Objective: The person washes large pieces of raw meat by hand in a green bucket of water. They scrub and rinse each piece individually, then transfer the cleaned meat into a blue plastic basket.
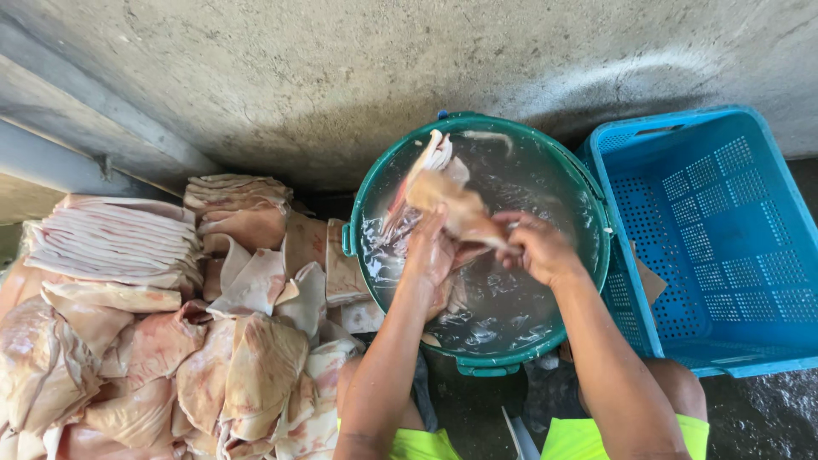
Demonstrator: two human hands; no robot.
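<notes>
Seen from the head camera, looking straight down: a pale, wet piece of meat (447,198) lifted above the water in a green bucket (368,189), gripped at its near end by both hands. Left hand (430,249) closed on the lower edge from below; right hand (535,245) clenched on the same piece from the side, fingers curled toward the left hand. Long axis of the piece running from the hands up and away to the left, far tip fanned out near the bucket's far rim. Both hands touching it; left one more directly beneath.

More submerged pieces dimly visible under the rippled water. To the right, just beside the bucket, a blue perforated crate (724,230), walls slotted, a scrap of brown cardboard (649,281) wedged between crate and bucket. To the left, a heap of cut meat (170,358) on the floor, with neatly layered slabs (115,243) stacked behind it. Grey concrete wall (341,60) above. Bright yellow shorts (588,439) at bottom edge. No labels, packages or signs in view.
</notes>
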